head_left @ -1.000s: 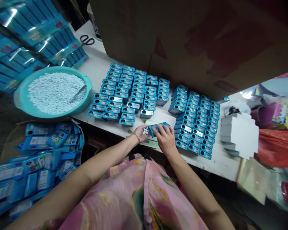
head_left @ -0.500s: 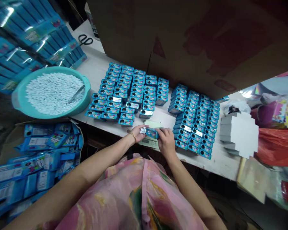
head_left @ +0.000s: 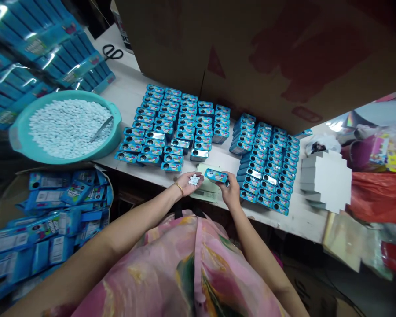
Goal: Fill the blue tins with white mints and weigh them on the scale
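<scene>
- A single camera, worn on the person's head, looks forward and steeply down on the left hand (head_left: 188, 182) and right hand (head_left: 229, 189), which sit near mid-view.
- Closest to it, below the hands, come the forearms (head_left: 132, 226) and flowered top (head_left: 152, 273).
- The framing is wide: the hands look small, with a turquoise basin (head_left: 116, 132) far to their left and a red bag (head_left: 379, 198) far to their right.
- Beyond the hands, a large cardboard box (head_left: 185, 44) blocks the view forward.
</scene>
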Available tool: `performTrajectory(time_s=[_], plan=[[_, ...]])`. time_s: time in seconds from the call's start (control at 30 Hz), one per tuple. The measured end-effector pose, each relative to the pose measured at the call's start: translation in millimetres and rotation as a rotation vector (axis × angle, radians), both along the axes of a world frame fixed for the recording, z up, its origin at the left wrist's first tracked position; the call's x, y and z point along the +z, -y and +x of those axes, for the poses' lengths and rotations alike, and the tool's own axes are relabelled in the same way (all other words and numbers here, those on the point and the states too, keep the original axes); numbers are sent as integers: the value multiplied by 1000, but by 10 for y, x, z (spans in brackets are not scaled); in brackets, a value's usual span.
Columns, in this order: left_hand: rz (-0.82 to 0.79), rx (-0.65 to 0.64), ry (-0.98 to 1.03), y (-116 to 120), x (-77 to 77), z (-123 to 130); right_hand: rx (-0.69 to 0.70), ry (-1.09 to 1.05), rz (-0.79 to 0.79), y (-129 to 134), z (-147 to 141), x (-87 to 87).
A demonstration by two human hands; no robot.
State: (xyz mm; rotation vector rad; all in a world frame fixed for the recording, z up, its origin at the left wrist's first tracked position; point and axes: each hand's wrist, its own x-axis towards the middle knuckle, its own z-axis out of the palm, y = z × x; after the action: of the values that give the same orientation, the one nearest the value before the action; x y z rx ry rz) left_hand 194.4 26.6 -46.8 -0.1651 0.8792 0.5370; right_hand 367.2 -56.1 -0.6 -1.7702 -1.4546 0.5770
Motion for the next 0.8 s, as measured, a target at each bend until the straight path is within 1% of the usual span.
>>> performTrajectory(time_s=[0.1, 0.17, 0.23, 0.3, 0.37, 0.43, 0.53, 0.63, 0.7, 0.8], plan=[[-28, 9, -70, 65, -24, -233, -80, -357, -31, -44, 53, -382], [-43, 21, -111, 128, -27, -381, -110, -484, -51, -58, 45, -572], [-51, 41, -131, 199, -13, -495, -127, -531, -63, -51, 30, -669], [-52, 61, -129, 269, 14, -574, -104, -533, -79, -13, 39, -675], [-46, 66, -115, 328, 44, -631, -69, -500, -85, 72, 88, -620], [-34, 64, -107, 370, 64, -680, -67, -460, -80, 204, 163, -545], [-30, 68, -112, 401, 59, -748, -126, -441, -80, 443, 263, -470], [-42, 67, -135, 402, 25, -799, -196, -436, -85, 630, 289, -473], [-53, 60, -147, 394, 4, -818, -244, -424, -87, 691, 274, -495], [-64, 56, -155, 383, -6, -824, -296, -409, -73, 699, 251, -513]])
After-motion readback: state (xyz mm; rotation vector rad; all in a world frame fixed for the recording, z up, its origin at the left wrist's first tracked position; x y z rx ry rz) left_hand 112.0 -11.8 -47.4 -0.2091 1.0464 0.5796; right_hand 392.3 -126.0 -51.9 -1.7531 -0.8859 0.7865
